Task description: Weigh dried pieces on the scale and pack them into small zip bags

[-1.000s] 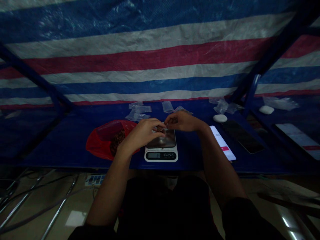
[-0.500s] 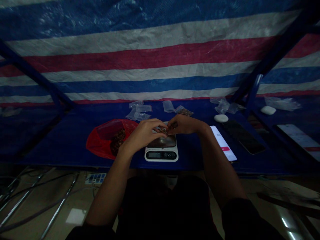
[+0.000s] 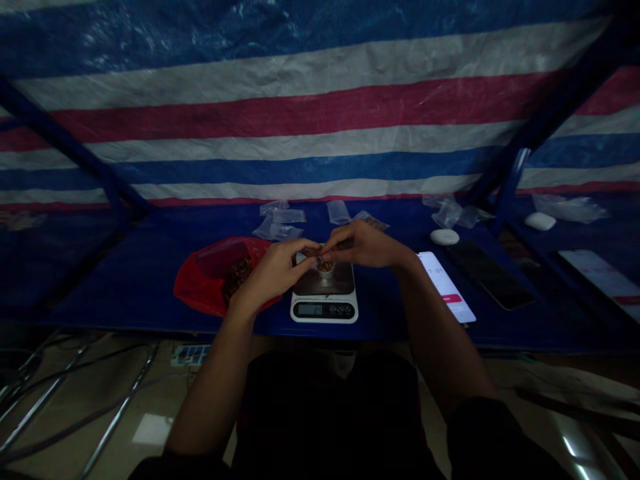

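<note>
On the metal plate of a white digital scale [image 3: 325,311] is a small pale cup-like container [image 3: 326,272] with brown dried pieces in it; whether it rests on the plate or is held just above, I cannot tell. My left hand [image 3: 285,267] reaches to its left side, thumb and fingers drawn together. From the right, my right hand [image 3: 363,245] pinches at its back edge, fingertips meeting those of the left. What the fingertips hold is too small and dark to make out. Left of the scale lies an open red plastic bag [image 3: 200,283] with more brown pieces.
Clear plastic bags [image 3: 280,223] lie behind the scale, and a small filled bag [image 3: 371,220] is partly behind my right hand. To the right are a lit phone [image 3: 447,287], a dark phone [image 3: 490,275] and a white oval case [image 3: 445,237] on the blue table [image 3: 125,267].
My right hand has shifted slightly left and up, and my left hand slightly left. The container with brown pieces shows more plainly between them. The lit phone's display has changed.
</note>
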Demonstrator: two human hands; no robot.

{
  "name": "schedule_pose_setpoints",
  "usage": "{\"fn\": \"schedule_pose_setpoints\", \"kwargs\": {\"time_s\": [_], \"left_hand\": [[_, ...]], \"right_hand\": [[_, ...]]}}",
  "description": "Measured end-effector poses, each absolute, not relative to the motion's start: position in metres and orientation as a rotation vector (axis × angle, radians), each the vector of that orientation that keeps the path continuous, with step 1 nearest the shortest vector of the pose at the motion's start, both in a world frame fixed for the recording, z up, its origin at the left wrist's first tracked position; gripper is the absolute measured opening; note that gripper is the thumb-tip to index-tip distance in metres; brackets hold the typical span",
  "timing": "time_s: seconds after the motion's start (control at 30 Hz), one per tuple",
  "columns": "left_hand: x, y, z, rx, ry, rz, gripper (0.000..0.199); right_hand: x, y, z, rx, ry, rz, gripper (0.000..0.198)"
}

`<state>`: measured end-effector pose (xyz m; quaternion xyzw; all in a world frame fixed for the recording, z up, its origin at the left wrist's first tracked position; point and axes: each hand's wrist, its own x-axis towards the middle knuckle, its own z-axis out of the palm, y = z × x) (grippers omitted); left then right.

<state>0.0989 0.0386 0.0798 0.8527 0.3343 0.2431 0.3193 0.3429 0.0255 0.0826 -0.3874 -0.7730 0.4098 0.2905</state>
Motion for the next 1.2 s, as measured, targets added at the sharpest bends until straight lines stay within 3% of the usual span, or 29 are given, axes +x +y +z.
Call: {"fn": "schedule_pose_setpoints", "kwargs": {"time_s": [0.17,0.33,0.63,0.8,0.97,1.03,1.2], "left_hand": [[0.098,0.034,0.077,2.169,0.896,0.632,0.031],[0.091,0.034,0.075,2.181,0.924,0.651,0.041],[0.033,0.037,0.115,2.38,1.321,0.66,0.043],[0.004,0.062,0.114,2.712,1.261,0.224,0.057],[0.008,0.089,0.113,2.715,1.181,-0.083,0.036],[0.012,0.097,0.118,2.656,1.19,-0.082,0.032],[0.027,0.105,0.134,2.714,1.406,0.049,0.047]], "right_hand": [[0.342,0.03,0.077,-1.118,-2.001,0.977,0.028],[0.338,0.04,0.06,-1.332,-2.082,0.777,0.02],[0.341,0.039,0.061,-1.348,-2.165,0.817,0.018],[0.343,0.039,0.062,-1.36,-2.203,0.888,0.017],[0.353,0.033,0.073,-1.293,-2.017,0.888,0.018],[0.354,0.029,0.077,-1.197,-1.967,0.935,0.022],[0.342,0.025,0.08,-1.042,-2.098,1.112,0.017]]}}
